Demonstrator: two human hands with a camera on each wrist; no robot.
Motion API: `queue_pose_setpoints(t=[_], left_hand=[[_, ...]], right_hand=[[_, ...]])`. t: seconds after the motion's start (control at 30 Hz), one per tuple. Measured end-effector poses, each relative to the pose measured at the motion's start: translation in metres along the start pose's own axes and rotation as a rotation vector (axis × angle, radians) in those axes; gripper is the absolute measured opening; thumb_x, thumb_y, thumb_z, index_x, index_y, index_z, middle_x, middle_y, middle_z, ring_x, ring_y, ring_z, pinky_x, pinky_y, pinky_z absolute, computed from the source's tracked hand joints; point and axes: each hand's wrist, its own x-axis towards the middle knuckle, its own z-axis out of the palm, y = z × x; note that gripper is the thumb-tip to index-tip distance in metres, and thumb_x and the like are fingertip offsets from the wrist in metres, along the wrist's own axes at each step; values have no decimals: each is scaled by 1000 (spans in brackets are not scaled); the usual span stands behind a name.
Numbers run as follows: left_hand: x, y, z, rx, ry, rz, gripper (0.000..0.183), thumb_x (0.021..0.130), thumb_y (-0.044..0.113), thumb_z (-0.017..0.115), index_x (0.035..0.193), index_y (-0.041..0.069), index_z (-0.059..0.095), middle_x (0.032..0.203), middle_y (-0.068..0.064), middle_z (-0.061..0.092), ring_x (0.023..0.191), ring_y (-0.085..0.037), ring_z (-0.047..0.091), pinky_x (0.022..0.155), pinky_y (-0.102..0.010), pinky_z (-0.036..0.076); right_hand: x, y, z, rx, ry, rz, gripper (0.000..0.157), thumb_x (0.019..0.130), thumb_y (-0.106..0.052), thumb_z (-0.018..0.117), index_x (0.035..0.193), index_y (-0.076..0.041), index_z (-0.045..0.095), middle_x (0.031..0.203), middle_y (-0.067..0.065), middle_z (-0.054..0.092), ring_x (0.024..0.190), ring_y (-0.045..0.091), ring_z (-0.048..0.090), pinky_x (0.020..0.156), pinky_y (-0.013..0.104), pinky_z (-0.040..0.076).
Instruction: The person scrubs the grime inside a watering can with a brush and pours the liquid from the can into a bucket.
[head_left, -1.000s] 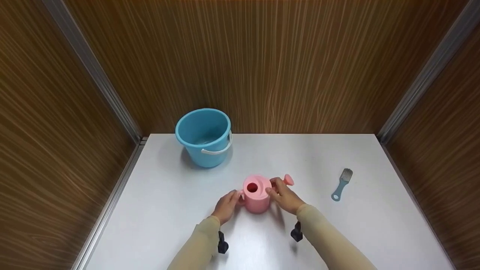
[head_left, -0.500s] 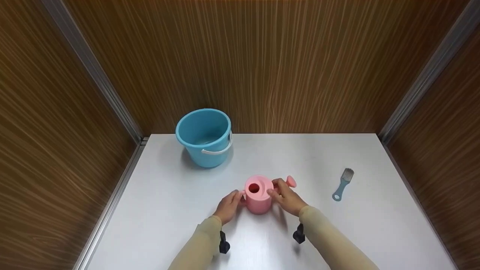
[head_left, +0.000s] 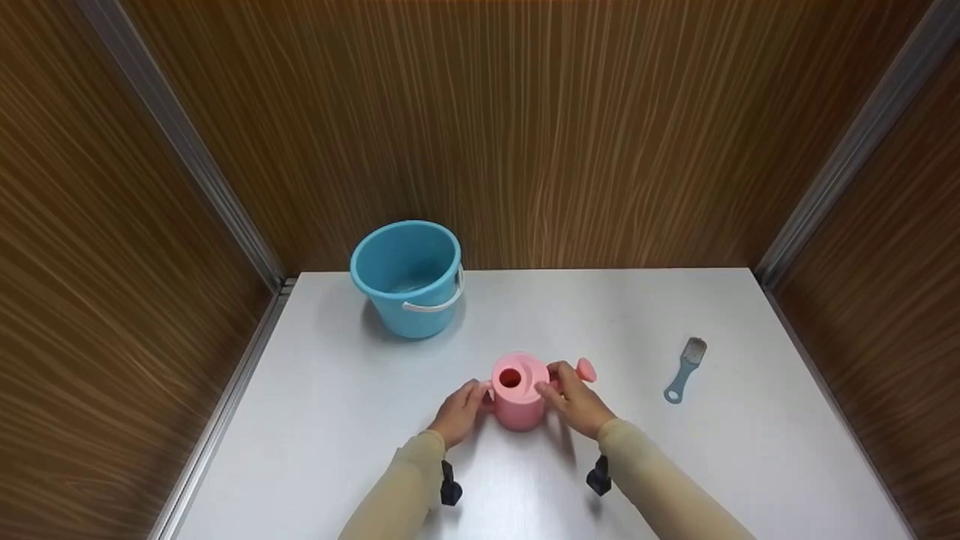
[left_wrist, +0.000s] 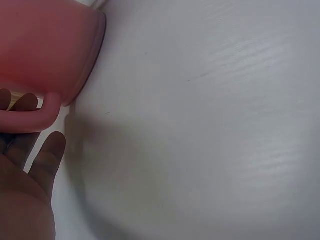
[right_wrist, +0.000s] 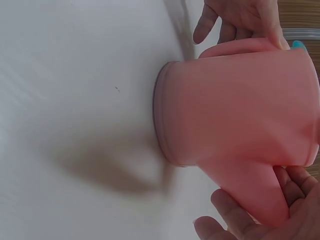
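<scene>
A pink watering can (head_left: 519, 414) stands upright on the white table, its round filling hole facing up and its spout's rose (head_left: 586, 370) pointing right. My left hand (head_left: 456, 415) holds the can's handle (left_wrist: 30, 121); in the left wrist view, some fingertips show behind that handle while one finger stays apart from it. On the other side, my right hand (head_left: 581, 403) grips the base of the spout (right_wrist: 250, 190), its thumb at the can's top edge. The right wrist view shows the can between both hands, its bottom edge at the tabletop.
A blue bucket (head_left: 412, 319) with a white handle stands at the back left, near the wooden back wall (head_left: 570, 135). At the right lies a small tool (head_left: 681, 379) with a blue-grey handle and a grey bristled-looking head. Wooden panels also flank both sides.
The watering can has shifted slightly to the right and turned a little, its spout swinging toward me. Both hands have moved along with it. Bucket and small tool keep their places.
</scene>
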Motion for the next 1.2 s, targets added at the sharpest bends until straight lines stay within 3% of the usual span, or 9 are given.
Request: queue_pose_setpoints(t=[0.33,0.67,0.97,1.2], left_hand=[[2,1,2,-28,2,22,42,104,45,31,107,11,56,109,-6,61,107,-21,56,96,-44,40],[2,-1,1,-41,-10,27,45,103,49,30,104,12,56,106,-6,62,106,-22,57,94,-44,40],[1,0,-1,-36,-34,-7,46,102,54,28,109,17,54,111,-3,60,111,-20,55,99,-46,38],[-1,9,-2,54,37,22,46,102,51,31,113,14,54,111,-4,59,103,-18,55,95,-44,41]], right_hand=[[-2,0,1,-8,15,23,46,94,-52,53,127,-21,43,112,2,57,104,19,57,96,46,41],[-5,0,2,-16,28,33,47,94,-54,51,128,-22,44,112,2,57,105,20,57,95,47,42],[-7,-5,0,-81,59,-6,46,98,-47,50,131,-17,50,118,1,59,111,22,57,99,47,40],[-16,-6,-10,-231,73,-63,48,98,-41,53,133,-8,52,121,8,61,115,27,57,100,48,40]])
